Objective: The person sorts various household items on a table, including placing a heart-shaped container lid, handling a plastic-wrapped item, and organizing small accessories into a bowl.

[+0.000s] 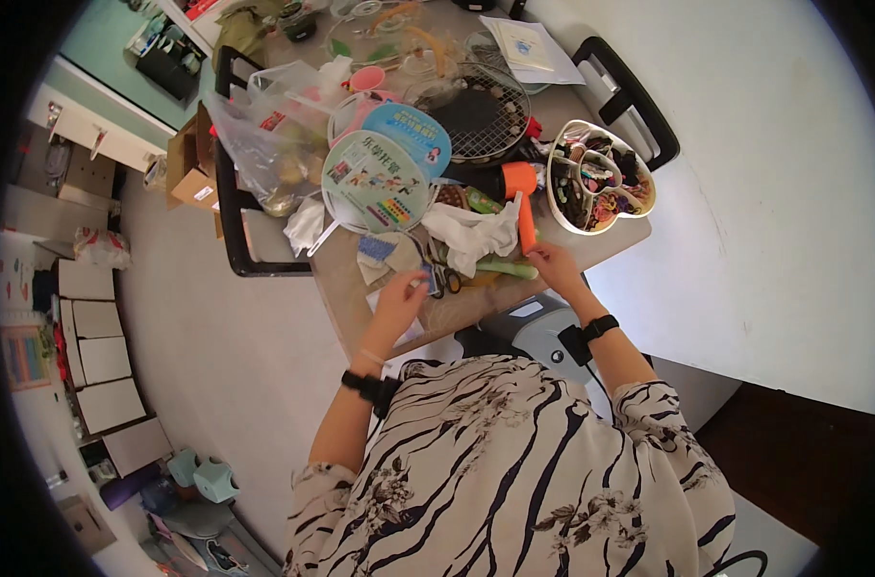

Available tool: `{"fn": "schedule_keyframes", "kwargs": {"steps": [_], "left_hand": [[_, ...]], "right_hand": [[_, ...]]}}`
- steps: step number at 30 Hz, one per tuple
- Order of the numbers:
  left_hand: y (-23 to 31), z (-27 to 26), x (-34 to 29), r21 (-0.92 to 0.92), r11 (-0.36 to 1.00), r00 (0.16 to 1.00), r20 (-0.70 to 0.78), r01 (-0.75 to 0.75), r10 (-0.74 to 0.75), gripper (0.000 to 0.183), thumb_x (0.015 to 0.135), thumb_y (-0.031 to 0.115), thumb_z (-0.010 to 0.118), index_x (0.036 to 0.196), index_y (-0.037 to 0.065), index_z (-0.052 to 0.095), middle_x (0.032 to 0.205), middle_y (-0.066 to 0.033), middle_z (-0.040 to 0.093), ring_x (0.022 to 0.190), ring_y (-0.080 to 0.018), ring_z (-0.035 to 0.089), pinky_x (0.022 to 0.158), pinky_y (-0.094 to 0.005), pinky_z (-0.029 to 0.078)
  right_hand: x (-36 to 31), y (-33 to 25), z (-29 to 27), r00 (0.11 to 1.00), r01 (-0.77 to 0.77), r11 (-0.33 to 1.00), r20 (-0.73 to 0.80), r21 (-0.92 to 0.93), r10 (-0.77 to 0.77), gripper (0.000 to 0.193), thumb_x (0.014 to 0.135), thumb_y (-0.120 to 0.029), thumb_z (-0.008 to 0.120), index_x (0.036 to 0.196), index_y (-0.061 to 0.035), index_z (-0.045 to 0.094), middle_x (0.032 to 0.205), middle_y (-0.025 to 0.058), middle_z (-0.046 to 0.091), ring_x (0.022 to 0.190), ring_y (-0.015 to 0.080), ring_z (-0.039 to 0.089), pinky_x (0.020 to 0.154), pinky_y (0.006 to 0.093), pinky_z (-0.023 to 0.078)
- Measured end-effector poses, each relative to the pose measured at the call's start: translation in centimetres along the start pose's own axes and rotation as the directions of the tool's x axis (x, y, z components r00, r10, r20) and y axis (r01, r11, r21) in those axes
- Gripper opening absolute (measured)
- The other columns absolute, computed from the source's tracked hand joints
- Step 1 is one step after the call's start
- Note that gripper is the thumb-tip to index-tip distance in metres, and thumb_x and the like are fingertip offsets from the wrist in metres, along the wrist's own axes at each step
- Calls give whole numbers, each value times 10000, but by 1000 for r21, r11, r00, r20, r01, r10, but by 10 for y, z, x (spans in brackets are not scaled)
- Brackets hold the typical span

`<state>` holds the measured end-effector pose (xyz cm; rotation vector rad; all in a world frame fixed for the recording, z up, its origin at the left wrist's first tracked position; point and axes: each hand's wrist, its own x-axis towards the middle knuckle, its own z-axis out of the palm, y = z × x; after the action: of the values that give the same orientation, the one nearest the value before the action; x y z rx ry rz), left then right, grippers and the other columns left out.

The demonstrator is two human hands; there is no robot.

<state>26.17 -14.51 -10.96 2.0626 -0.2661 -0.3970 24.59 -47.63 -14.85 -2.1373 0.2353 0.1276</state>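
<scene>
My right hand (559,270) pinches the lower end of a flat orange strip (526,225), which stands upright at the table's near right. My left hand (399,306) hovers at the near edge, fingers loosely bent and apart, with nothing visible in them. Just past its fingertips lie black-handled scissors (451,280) and a blue-and-cream cloth (387,252). Crumpled white tissue (474,231) sits between the hands. A pale green stick-like thing (508,270) lies beside my right fingers.
A white divided box (578,223) of hair ties and small items stands at the right corner. Round paper fans (375,181), a clear plastic bag (279,135) and a wire-mesh rack (478,120) crowd the table behind. Black handles (630,101) flank it.
</scene>
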Motion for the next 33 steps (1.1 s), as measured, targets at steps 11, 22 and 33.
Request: {"fn": "schedule_keyframes", "kwargs": {"steps": [11,22,33], "left_hand": [[31,47,130,561,775,956,133,-291,263,344,804,110,638,1132,63,545,1111,-192,518,888,-378,587,703,-438,485],[1,-87,49,77,997,925,-378,-4,33,353,780,126,654,1087,-17,554,872,-50,560,682,-146,462,631,-287,421],[-92,-86,47,520,854,999,13,22,-34,556,761,68,575,1301,32,445,1258,-186,476,1138,-386,494,958,-423,425]], "right_hand": [[-13,-36,9,999,19,997,-47,68,-16,173,863,-166,592,952,-38,667,850,148,667,780,250,643,716,347,501],[-56,-20,-5,961,-168,982,-210,84,183,198,874,-176,590,986,-37,674,843,143,678,790,234,656,733,336,512],[-14,-28,-37,985,-79,996,-148,51,86,248,882,-218,575,1009,-24,663,865,165,672,804,267,650,734,358,506]]}}
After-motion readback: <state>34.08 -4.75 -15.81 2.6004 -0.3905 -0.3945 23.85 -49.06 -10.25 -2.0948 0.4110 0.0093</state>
